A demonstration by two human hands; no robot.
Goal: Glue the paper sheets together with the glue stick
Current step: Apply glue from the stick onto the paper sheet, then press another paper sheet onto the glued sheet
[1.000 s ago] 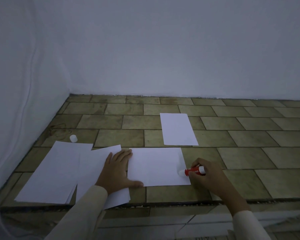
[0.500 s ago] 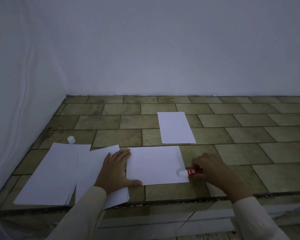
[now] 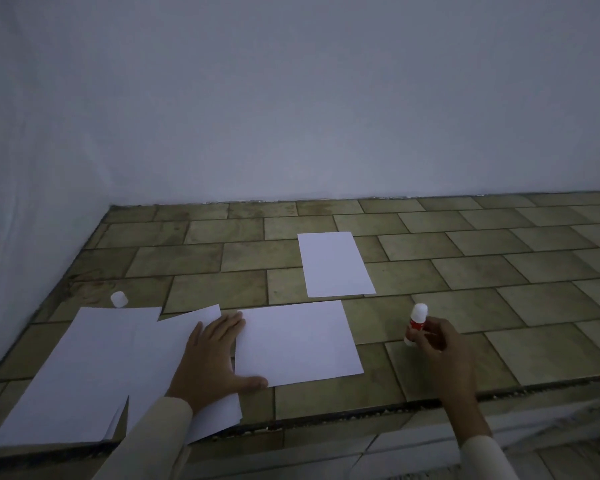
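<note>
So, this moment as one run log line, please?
left hand: flat on sheets | right hand: holds glue stick beside middle sheet | cap: on tiles

The tiled tabletop [image 3: 499, 271] runs back to a pale wall [image 3: 291, 98]. One paper sheet [image 3: 298, 341] lies near its front edge and a second sheet [image 3: 335, 263] just behind. Overlapping loose sheets [image 3: 84, 375] lie at the left, a small white cap [image 3: 119, 299] just beyond them.

Dim, bluish, even light with faint shadows; soft focus, wide-angle bending at edges.
</note>
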